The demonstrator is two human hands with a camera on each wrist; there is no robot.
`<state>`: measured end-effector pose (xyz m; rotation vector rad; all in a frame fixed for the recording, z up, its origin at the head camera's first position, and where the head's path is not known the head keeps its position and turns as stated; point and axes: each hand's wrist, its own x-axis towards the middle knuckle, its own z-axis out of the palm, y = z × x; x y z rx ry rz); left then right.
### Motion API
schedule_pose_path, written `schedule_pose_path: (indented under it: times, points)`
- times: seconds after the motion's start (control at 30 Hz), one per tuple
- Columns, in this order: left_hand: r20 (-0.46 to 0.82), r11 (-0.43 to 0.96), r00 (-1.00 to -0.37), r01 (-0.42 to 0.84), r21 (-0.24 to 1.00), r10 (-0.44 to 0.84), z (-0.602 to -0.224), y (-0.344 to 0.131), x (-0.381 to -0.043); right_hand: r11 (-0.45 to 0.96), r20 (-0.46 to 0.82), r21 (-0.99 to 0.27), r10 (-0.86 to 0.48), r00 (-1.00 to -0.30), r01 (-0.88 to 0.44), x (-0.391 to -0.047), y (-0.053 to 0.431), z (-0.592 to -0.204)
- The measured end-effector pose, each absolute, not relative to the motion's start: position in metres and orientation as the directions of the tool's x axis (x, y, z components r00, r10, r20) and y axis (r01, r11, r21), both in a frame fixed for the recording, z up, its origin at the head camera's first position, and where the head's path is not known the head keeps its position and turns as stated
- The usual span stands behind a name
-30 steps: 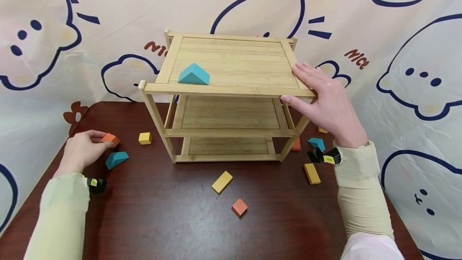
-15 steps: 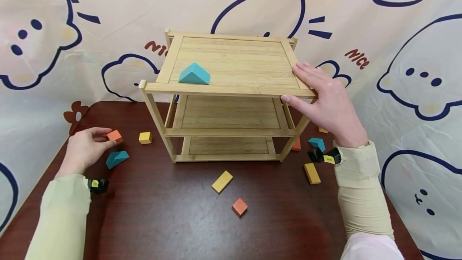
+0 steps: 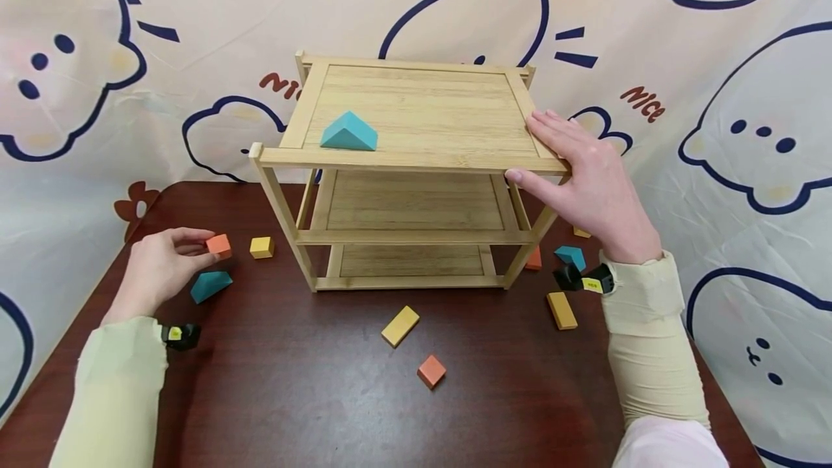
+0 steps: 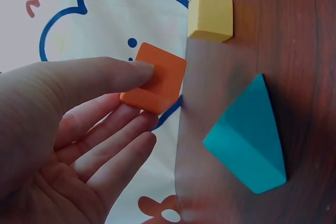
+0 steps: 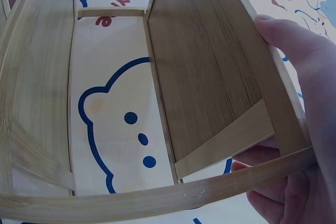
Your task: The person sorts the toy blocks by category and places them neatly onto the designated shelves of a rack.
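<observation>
My left hand (image 3: 158, 270) pinches an orange block (image 3: 219, 245) between thumb and fingers. In the left wrist view the thumb lies across a face of the orange block (image 4: 164, 74), with the other fingers behind and below it. A teal triangular block (image 3: 209, 286) lies on the table just below this hand, and a yellow block (image 3: 262, 248) sits to its right. My right hand (image 3: 588, 183) grips the front right corner of a three-tier wooden shelf (image 3: 416, 118), thumb at the front edge. Another teal triangular block (image 3: 349, 131) stands on the top board, near its front left.
On the dark table (image 3: 292, 381) lie a yellow rectangular block (image 3: 399, 326) and an orange cube (image 3: 432, 372), in front of the shelf. To the right are another yellow block (image 3: 562, 310), a teal block (image 3: 570, 258) and a partly hidden orange block (image 3: 534, 259). A printed cloth (image 3: 734, 237) surrounds the table.
My left hand has moved a little to the right with the orange block, toward the yellow block. The right hand stays at the shelf corner.
</observation>
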<state>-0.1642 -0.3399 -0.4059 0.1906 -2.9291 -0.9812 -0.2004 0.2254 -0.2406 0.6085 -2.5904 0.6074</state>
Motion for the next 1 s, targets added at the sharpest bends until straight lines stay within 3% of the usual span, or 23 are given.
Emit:
schedule_pose_path:
  times: [1.0]
  points:
    - [0.042, 0.770, -0.997, -0.020, 0.637, -0.060, -0.398, -0.319, -0.156, 0.810, 0.473, -0.324, -0.308, -0.826, -0.488, -0.200, 0.225, -0.242]
